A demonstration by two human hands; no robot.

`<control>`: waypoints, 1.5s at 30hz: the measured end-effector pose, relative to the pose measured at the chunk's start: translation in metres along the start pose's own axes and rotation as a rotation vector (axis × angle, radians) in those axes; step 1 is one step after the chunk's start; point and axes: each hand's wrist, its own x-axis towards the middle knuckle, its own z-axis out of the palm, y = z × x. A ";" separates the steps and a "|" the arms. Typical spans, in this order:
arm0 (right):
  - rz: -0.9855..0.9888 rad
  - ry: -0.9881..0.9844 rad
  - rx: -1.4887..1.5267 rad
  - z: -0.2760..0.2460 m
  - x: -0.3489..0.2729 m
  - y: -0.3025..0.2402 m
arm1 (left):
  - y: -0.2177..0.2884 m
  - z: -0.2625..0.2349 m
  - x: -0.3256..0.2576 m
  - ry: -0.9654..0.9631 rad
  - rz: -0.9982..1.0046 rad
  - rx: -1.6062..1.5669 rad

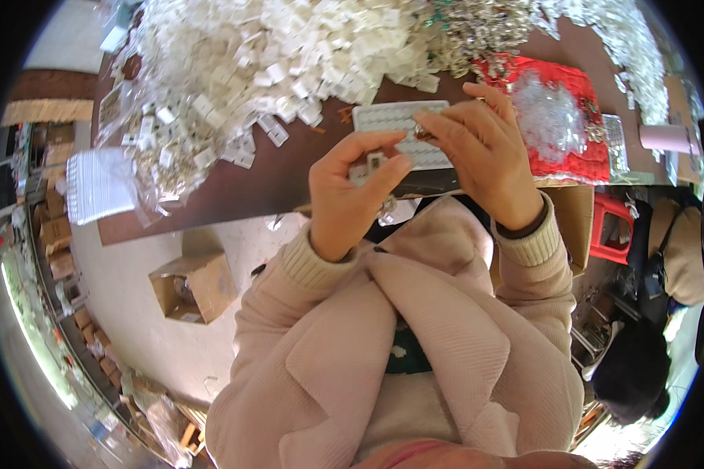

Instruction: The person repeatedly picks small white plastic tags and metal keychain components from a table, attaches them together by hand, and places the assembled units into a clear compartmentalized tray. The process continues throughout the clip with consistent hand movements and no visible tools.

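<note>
My left hand (pixel 343 187) holds a small white square piece with a dark middle (pixel 375 162) between thumb and fingers. To its right, my right hand (pixel 485 144) has its thumb and forefinger pinched at a small dark shiny piece (pixel 424 134), too small to name. Both hands are over the near edge of a pale tray (pixel 379 117) with rows of small hollows, partly hidden by them. A big heap of small white square pieces (pixel 274 55) covers the table behind and to the left.
Shiny metallic bits (pixel 485 27) and clear pieces lie at the back right. A red cloth or bag (pixel 536 74) carries a mound of clear pieces (pixel 551 117). A white ridged stack (pixel 98 187) sits at the table's left. Below are a cardboard box (pixel 193 285) and a red stool (pixel 612 227).
</note>
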 end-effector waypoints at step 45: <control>1.040 0.290 1.743 0.045 -0.031 -0.035 | -0.023 -0.120 0.026 0.256 0.586 1.274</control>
